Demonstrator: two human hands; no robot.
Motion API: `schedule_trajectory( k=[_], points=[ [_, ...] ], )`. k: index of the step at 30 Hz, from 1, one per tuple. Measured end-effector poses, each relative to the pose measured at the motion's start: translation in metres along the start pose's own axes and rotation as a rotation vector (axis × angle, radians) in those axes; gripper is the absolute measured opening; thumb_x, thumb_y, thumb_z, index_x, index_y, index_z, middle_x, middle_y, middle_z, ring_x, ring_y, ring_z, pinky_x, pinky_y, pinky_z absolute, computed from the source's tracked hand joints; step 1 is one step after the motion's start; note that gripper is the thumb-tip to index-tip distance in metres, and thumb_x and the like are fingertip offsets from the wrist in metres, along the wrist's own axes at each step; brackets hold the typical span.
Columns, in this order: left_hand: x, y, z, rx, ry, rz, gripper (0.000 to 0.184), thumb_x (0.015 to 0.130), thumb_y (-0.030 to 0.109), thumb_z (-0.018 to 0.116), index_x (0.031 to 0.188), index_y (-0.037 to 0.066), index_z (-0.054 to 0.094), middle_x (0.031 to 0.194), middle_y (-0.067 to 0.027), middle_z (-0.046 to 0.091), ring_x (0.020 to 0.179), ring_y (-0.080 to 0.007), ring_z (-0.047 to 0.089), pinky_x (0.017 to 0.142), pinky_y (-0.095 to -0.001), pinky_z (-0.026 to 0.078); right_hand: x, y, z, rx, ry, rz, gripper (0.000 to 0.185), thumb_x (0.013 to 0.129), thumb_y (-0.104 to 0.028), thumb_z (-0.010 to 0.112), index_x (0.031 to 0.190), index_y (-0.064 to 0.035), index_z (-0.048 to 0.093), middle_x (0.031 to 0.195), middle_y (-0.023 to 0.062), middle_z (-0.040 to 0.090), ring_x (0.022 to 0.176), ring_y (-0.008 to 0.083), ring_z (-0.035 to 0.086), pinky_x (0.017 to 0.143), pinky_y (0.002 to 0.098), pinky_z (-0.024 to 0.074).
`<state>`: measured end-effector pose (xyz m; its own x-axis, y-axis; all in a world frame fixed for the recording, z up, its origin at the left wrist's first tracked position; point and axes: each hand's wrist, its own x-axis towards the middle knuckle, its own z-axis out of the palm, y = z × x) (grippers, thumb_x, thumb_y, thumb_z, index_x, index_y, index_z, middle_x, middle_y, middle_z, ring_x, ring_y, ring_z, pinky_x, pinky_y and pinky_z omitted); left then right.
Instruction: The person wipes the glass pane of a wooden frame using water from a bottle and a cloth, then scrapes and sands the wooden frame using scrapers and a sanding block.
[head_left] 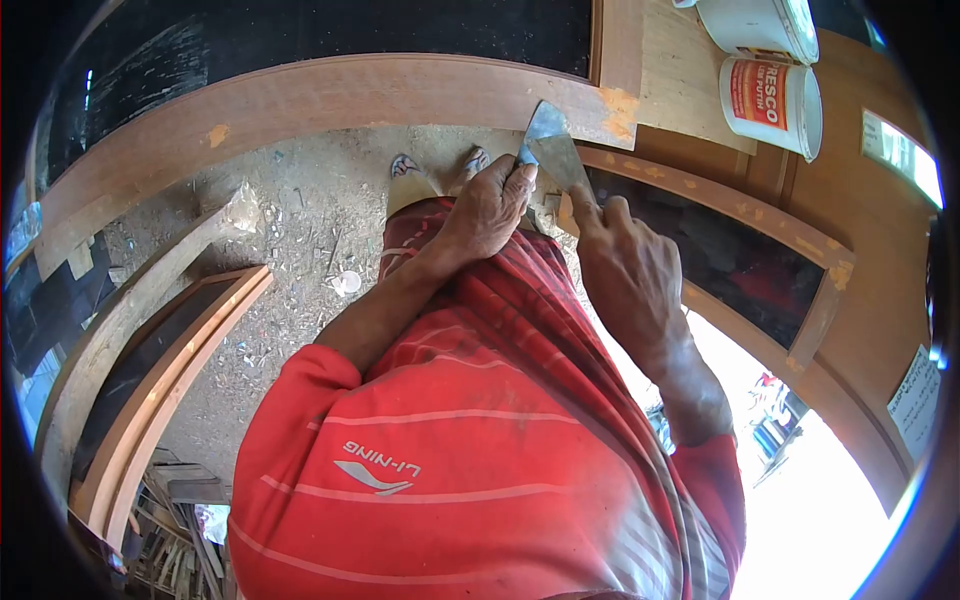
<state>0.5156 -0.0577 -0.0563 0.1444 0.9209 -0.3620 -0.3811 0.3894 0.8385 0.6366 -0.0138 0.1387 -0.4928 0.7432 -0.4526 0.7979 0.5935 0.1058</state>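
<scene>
My left hand (487, 208) is closed around the dark, bluish handle end of a small putty knife, its shiny blade (547, 119) pointing up and away from me. My right hand (632, 270) grips a second, wider putty knife, its grey blade (562, 160) angled up to the left with the index finger laid along it. The two blades meet or overlap in front of my body. Just beyond them lies the wooden frame (400, 90) of a dark-glazed panel, with orange-tan filler patches (619, 104) at its corner.
White tubs, one with a red label (768, 95), stand on a board at the upper right. Another filler-spotted framed panel (740, 245) leans at the right. Wooden frames (180, 390) and a curved plank (130, 310) lie at left. Wood chips litter the floor (310, 200).
</scene>
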Motion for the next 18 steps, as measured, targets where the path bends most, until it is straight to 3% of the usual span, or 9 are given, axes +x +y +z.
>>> schedule_trajectory(
  k=[3, 7, 10, 12, 14, 16, 18],
  points=[
    [-0.004, 0.007, 0.004, -0.029, -0.017, 0.003, 0.038, 0.114, 0.039, 0.051, 0.097, 0.005, 0.054, 0.071, 0.0012, 0.048, 0.062, -0.0105, 0.046, 0.058, -0.0315, 0.044, 0.003, 0.006, 0.001, 0.036, -0.023, 0.036, 0.042, 0.095, -0.005, 0.060, 0.136, -0.0012, 0.057, 0.095, 0.0171, 0.067, 0.077, 0.0319, 0.076, 0.064, 0.0430, 0.0612],
    [-0.003, 0.000, 0.004, -0.034, -0.009, -0.016, 0.037, 0.114, 0.037, 0.050, 0.097, 0.005, 0.054, 0.073, 0.0021, 0.048, 0.063, -0.0092, 0.045, 0.058, -0.0301, 0.044, -0.005, 0.006, 0.018, 0.035, 0.087, 0.053, 0.044, 0.098, -0.008, 0.061, 0.142, -0.0091, 0.060, 0.084, 0.0125, 0.064, 0.065, 0.0292, 0.070, 0.056, 0.0422, 0.0550],
    [-0.002, -0.006, 0.002, -0.125, -0.048, -0.047, 0.032, 0.114, 0.040, 0.050, 0.118, 0.011, 0.062, 0.083, 0.0054, 0.051, 0.062, -0.0030, 0.044, 0.048, -0.0211, 0.037, 0.002, 0.005, 0.005, 0.069, 0.018, 0.054, 0.045, 0.094, -0.006, 0.060, 0.139, 0.0001, 0.058, 0.098, 0.0184, 0.068, 0.077, 0.0324, 0.076, 0.064, 0.0439, 0.0607],
    [-0.005, -0.005, 0.001, -0.156, -0.098, -0.123, 0.033, 0.114, 0.041, 0.049, 0.121, 0.011, 0.062, 0.083, 0.0055, 0.051, 0.061, -0.0026, 0.044, 0.047, -0.0207, 0.037, 0.001, 0.006, 0.006, 0.088, -0.018, 0.074, 0.046, 0.094, -0.006, 0.061, 0.140, 0.0005, 0.058, 0.096, 0.0198, 0.068, 0.077, 0.0334, 0.076, 0.063, 0.0445, 0.0608],
    [0.000, 0.003, -0.001, -0.156, -0.087, -0.127, 0.030, 0.114, 0.038, 0.049, 0.114, 0.010, 0.059, 0.081, 0.0047, 0.050, 0.063, -0.0041, 0.044, 0.050, -0.0230, 0.038, -0.006, 0.003, 0.011, 0.081, -0.002, 0.066, 0.046, 0.094, -0.006, 0.060, 0.140, 0.0009, 0.058, 0.095, 0.0201, 0.067, 0.076, 0.0335, 0.076, 0.062, 0.0449, 0.0604],
    [-0.003, 0.008, 0.004, -0.131, -0.035, -0.098, 0.033, 0.115, 0.032, 0.050, 0.095, 0.007, 0.054, 0.075, 0.0032, 0.048, 0.065, -0.0075, 0.043, 0.057, -0.0280, 0.041, -0.002, 0.004, 0.012, 0.101, -0.012, 0.069, 0.046, 0.095, -0.005, 0.059, 0.140, 0.0013, 0.057, 0.095, 0.0210, 0.068, 0.076, 0.0347, 0.076, 0.062, 0.0452, 0.0608],
    [-0.006, 0.017, 0.004, -0.186, -0.063, -0.147, 0.033, 0.115, 0.032, 0.050, 0.095, 0.006, 0.054, 0.075, 0.0033, 0.047, 0.065, -0.0073, 0.043, 0.057, -0.0278, 0.040, 0.004, 0.005, 0.007, 0.114, -0.023, 0.090, 0.045, 0.095, -0.005, 0.059, 0.140, 0.0012, 0.057, 0.097, 0.0220, 0.068, 0.077, 0.0357, 0.077, 0.063, 0.0454, 0.0615]
  ],
)
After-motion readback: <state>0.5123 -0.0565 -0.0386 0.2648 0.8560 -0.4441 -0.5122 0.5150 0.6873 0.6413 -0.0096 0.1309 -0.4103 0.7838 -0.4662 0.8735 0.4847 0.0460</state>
